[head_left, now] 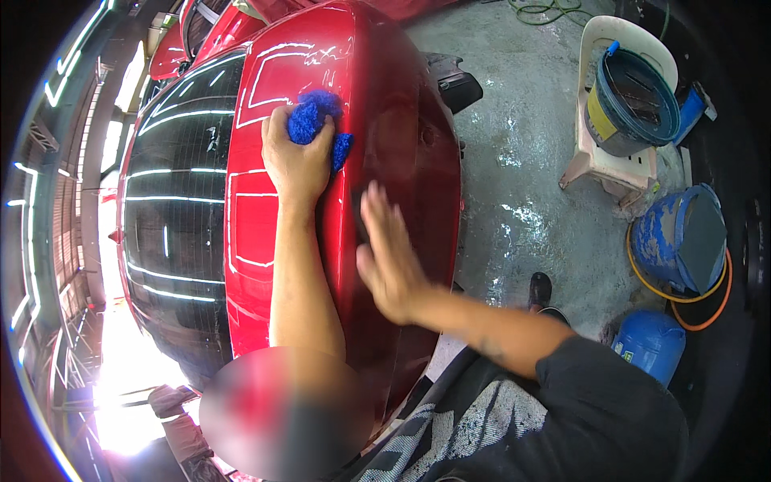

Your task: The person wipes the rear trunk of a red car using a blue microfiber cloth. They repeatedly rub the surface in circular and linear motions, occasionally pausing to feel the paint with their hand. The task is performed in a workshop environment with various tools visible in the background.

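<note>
My left hand [295,165] is closed around a bunched blue microfibre cloth [315,116], which it presses on the glossy red panel beside the dark rear window [173,185] of a red car [257,213]. A loose end of the cloth sticks out past the thumb. Nearer to me, my right hand [389,261] is held flat over the car's darker red rear face, fingers stretched out and slightly smeared by motion. Nothing is in it. Whether its palm touches the paint I cannot tell.
To the right, a dark bucket [598,140] stands on a white plastic chair [590,48]. A blue tub [654,241], an orange hose [717,309] and a blue container [654,341] are below it. The grey floor [506,201] looks wet. A green hose [542,10] lies at the far end.
</note>
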Tool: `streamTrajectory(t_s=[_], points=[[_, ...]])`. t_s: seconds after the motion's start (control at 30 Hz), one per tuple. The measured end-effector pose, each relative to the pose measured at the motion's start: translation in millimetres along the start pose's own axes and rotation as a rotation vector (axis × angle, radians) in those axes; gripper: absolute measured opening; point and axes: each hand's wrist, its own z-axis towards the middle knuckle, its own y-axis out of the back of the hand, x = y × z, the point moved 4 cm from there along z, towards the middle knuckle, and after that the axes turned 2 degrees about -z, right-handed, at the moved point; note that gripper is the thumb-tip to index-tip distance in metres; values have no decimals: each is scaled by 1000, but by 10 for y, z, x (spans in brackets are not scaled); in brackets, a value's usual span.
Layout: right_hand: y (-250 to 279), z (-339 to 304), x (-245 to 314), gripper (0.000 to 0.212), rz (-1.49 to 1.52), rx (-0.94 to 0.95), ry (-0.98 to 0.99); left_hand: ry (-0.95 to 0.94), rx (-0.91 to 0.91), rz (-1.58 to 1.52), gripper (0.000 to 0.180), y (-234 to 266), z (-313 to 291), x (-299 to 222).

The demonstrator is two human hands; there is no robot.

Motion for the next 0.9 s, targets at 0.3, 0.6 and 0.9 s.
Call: streamTrajectory(t_s=[0.3,0.6,0.9], points=[[471,1438,-745,65,-105,-144,-41,-21,-58,25,44,-21,8,-226],[278,933,-485,65,-103,-110,34,-4,-73,-106,42,47,2,-180],[-2,-214,64,71,-64,119,49,-7,-82,-103,42,82,-62,-99]])
